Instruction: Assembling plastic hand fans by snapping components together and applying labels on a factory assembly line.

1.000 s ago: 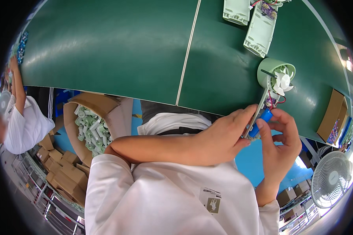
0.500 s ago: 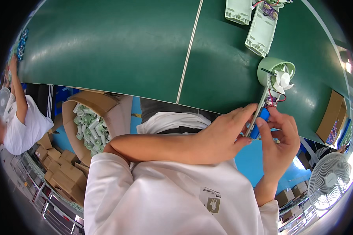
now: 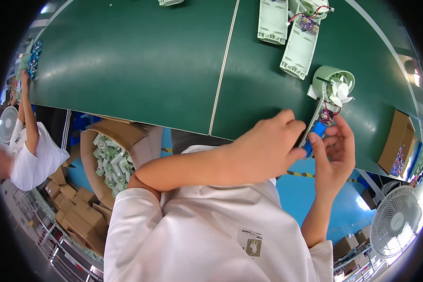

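Note:
A pale green handheld fan (image 3: 320, 105) with its handle open lies partly over the table's near edge, its round head and white blades (image 3: 341, 90) pointing away from me. Inside the handle sit a small purple circuit board (image 3: 325, 116) with red wires and a blue cylindrical battery (image 3: 318, 129), which lines up with the handle. My left hand (image 3: 272, 148) is closed at the handle's left side, its thumb near the lower end; some fingertips are hidden. With thumb and fingers, my right hand (image 3: 333, 152) grips the battery and handle from the right.
Pale green open casings (image 3: 298, 51), one with a circuit board, lie farther up the green table (image 3: 141, 61). A carton of green parts (image 3: 113, 162) stands left, below the table edge. At right are a small cardboard box (image 3: 394, 141) and a standing fan (image 3: 396, 221). Another person (image 3: 37, 150) works far left.
The blue battery has gone from sticking out at an angle to lying along the handle. My left hand has shifted slightly left and up, and the view has moved a little.

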`<state>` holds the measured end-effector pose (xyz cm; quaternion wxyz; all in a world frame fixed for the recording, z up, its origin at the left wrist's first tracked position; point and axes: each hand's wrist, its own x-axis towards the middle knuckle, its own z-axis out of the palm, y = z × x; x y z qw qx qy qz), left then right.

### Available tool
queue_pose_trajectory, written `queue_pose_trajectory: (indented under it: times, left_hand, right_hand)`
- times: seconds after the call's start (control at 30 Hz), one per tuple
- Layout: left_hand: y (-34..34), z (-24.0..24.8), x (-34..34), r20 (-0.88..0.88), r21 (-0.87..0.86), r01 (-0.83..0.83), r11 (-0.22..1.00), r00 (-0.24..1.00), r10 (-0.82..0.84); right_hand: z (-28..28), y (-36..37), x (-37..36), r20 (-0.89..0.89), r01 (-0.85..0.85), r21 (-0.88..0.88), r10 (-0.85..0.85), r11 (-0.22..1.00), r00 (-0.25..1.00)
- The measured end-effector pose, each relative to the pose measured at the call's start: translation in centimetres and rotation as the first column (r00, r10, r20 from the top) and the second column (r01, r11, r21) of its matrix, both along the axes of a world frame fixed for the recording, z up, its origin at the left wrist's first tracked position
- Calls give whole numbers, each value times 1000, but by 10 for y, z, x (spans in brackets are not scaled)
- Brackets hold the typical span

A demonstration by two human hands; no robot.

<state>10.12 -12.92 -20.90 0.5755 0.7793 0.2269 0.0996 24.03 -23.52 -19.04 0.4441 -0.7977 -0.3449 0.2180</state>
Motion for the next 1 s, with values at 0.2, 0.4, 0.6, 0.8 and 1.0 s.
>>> queue_pose_trajectory:
  times: [0.2, 0.4, 0.6, 0.8, 1.0]
  left_hand:
    - [39, 21, 26, -64, -492, -138, 859, 990, 123]
    - [38, 22, 50, -122, -631, -108, 768, 992, 40]
    - [42, 29, 61, -208, -636, -113, 763, 978, -29]
    - [43, 33, 65, -303, -564, -117, 817, 950, -73]
    - [31, 19, 81, -272, -432, -181, 884, 960, 64]
  right_hand:
    - [-1, 0, 0, -7, -25, -3, 25, 1000, 1000]
    - [-10, -4, 9, 317, -178, -15, 174, 984, 932]
    - [-10, -6, 10, 203, -101, 43, 90, 994, 975]
    - [-22, -10, 14, 1, -55, 146, 55, 988, 998]
    - [-18, -13, 19, -80, -44, 114, 53, 993, 995]
